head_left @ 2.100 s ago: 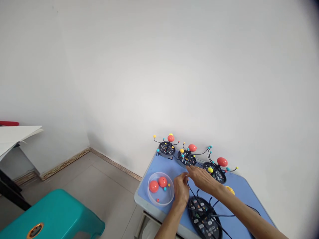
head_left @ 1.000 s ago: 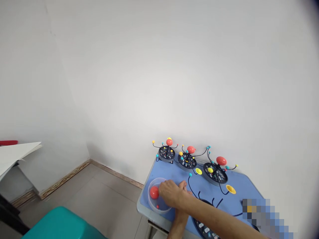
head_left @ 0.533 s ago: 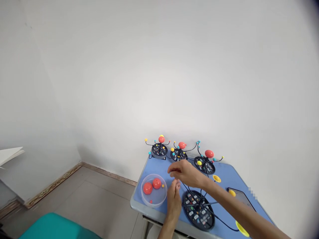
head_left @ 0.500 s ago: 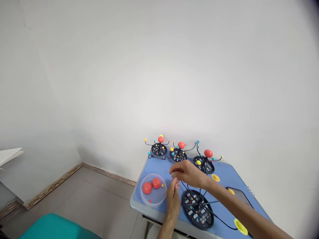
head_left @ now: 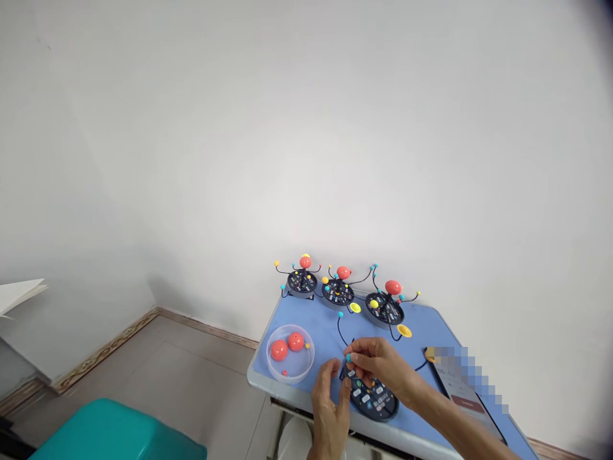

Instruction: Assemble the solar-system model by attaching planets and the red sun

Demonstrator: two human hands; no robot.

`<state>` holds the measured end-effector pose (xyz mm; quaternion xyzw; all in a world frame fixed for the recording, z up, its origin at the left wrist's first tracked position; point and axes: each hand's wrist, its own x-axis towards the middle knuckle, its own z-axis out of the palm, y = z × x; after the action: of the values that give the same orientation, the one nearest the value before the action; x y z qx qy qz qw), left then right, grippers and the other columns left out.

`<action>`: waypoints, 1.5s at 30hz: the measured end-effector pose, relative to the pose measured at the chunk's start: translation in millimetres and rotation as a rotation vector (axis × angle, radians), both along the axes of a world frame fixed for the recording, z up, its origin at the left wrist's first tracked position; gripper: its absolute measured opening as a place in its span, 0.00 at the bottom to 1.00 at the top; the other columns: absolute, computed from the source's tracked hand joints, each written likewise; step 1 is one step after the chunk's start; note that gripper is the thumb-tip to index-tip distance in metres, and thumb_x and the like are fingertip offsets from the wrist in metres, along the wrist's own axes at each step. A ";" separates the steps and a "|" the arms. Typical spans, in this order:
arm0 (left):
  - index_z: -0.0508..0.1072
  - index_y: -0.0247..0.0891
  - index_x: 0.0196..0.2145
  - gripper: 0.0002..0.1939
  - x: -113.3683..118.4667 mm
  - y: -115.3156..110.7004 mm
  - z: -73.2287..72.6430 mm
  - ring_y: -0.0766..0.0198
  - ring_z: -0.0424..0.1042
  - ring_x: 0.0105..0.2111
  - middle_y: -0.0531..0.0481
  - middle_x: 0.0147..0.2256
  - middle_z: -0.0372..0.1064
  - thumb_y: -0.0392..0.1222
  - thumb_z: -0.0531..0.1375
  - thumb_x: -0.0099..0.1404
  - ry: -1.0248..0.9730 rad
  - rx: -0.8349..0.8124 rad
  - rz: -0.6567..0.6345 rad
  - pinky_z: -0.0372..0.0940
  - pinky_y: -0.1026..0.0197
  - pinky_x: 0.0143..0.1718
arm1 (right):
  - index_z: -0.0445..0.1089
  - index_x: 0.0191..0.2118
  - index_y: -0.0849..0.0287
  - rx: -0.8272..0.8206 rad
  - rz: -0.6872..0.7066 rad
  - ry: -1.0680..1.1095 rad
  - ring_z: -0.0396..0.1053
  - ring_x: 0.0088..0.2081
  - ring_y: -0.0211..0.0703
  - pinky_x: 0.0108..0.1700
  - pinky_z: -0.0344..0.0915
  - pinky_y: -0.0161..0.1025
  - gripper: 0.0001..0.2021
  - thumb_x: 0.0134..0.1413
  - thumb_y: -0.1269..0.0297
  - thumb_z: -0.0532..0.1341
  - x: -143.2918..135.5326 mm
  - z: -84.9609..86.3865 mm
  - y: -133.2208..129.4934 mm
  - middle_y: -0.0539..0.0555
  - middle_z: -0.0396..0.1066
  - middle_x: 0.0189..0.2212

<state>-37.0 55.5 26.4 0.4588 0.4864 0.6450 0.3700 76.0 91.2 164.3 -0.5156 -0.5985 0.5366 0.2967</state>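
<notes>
Between thumb and fingertips, my right hand [head_left: 383, 367] pinches a small blue ball [head_left: 348, 358] above a black solar system model base [head_left: 376, 402]. My left hand [head_left: 330, 406] holds nothing, its fingers curved and apart beside the left edge of that base. A thin black arm tipped with another blue ball [head_left: 340, 315] rises behind my hands. My right hand hides the middle of the base and most of its arms. To the left stands a round clear container [head_left: 290, 381] with two red balls [head_left: 279, 349] and a few tiny beads inside.
Three similar models with red balls [head_left: 343, 273] line the back of the blue table [head_left: 330, 326] by the wall. A tablet or phone [head_left: 472, 404] lies at the right, partly pixelated. A teal stool [head_left: 119, 431] stands on the floor at lower left.
My hands have moved apart. The right hand has come down over the base, and a blue ball now shows in its fingertips. The left hand has lowered slightly and opened.
</notes>
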 end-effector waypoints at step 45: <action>0.80 0.36 0.38 0.19 3.1 7.4 6.2 0.58 0.77 0.28 0.43 0.32 0.80 0.46 0.51 0.73 0.192 0.237 -0.025 0.71 0.59 0.32 | 0.72 0.30 0.61 0.686 0.493 -1.059 0.73 0.32 0.43 0.31 0.55 0.35 0.16 0.46 0.86 0.52 -9.6 -2.4 1.8 0.56 0.77 0.30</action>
<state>-33.9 62.9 32.7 0.5649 0.4341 0.6464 0.2733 66.4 93.0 161.9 -0.4338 -0.8998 0.0431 -0.0209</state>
